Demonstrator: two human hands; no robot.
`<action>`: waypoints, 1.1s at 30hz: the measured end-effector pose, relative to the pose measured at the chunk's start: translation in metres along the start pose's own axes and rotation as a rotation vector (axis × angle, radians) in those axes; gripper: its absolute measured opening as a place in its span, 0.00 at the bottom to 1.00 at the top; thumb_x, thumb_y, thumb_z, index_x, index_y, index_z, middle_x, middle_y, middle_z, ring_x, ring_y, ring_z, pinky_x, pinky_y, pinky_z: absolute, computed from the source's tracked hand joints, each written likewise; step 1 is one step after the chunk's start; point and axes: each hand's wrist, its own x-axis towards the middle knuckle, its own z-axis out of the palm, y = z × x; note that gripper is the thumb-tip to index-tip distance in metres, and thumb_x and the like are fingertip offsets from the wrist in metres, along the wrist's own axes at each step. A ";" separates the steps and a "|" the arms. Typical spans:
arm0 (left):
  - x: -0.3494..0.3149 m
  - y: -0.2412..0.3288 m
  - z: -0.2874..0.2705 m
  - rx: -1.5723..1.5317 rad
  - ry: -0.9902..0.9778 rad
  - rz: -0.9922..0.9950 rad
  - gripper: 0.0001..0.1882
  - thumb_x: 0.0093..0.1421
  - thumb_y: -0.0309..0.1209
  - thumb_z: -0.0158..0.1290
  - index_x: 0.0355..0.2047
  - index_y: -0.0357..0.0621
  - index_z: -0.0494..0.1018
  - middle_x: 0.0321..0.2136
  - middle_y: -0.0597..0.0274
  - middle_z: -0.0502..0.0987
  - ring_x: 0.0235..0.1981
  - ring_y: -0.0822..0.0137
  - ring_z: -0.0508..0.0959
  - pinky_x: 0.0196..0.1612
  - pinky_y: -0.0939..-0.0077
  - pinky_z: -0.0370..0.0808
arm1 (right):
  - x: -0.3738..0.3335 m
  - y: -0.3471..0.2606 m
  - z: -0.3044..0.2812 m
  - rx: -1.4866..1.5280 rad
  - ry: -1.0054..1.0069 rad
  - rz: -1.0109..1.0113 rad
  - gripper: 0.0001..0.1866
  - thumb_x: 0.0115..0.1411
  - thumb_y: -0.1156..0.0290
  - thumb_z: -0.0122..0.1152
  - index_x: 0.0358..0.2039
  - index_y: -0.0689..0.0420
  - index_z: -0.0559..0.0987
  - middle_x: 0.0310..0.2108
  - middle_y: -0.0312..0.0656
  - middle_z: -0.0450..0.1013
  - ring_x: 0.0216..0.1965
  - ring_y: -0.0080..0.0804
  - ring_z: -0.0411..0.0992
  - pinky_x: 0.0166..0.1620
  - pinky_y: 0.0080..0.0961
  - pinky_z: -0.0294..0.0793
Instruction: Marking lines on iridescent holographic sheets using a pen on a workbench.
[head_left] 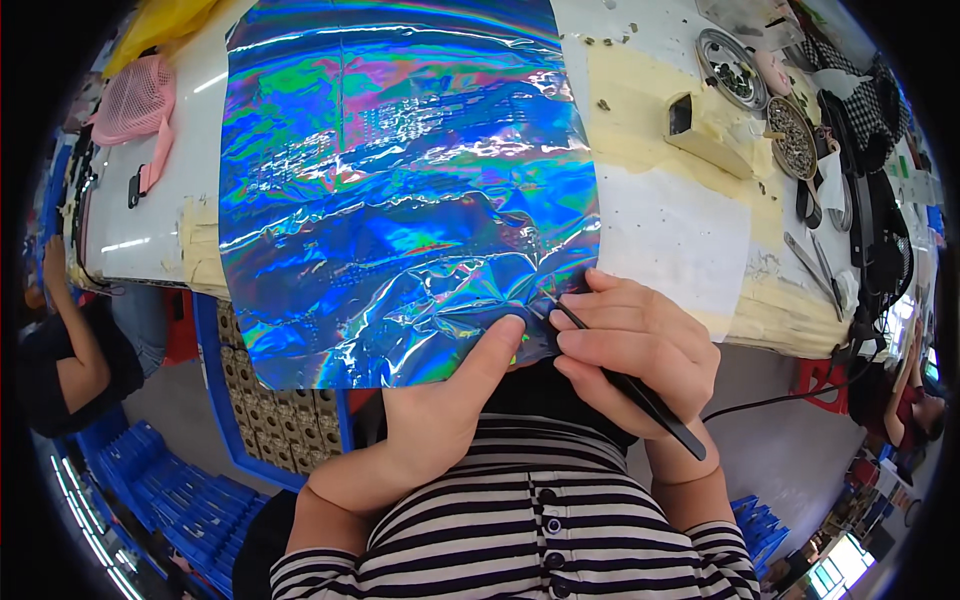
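A large sheet of shiny blue holographic film (400,170) spreads over the table and droops past its front edge toward me. Under its near right part, my left hand (455,390) pinches the sheet, thumb on top and the other fingers hidden beneath. Black tweezers (640,395) are held in my right hand (640,345), their tips touching or very close to the film just right of my left thumb. Creases radiate from that spot. A small yellow-green patch shows beside the thumb; I cannot make out what it is.
Beige masking tape covers part of the white table (670,240). At right stand a tape-wrapped box (715,135), a round metal dish (733,70), a dish of small parts (792,140) and more tweezers (815,265). A pink mesh pouch (135,100) lies left, above a blue crate (222,400). Other people sit at both sides.
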 end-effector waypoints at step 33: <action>0.001 0.001 -0.007 0.121 -0.111 -0.059 0.22 0.68 0.24 0.49 0.62 0.44 0.63 0.54 0.54 0.75 0.54 0.60 0.78 0.54 0.60 0.79 | 0.004 -0.002 0.002 -0.018 0.012 0.017 0.12 0.47 0.80 0.75 0.33 0.58 0.84 0.31 0.41 0.81 0.38 0.37 0.81 0.51 0.38 0.82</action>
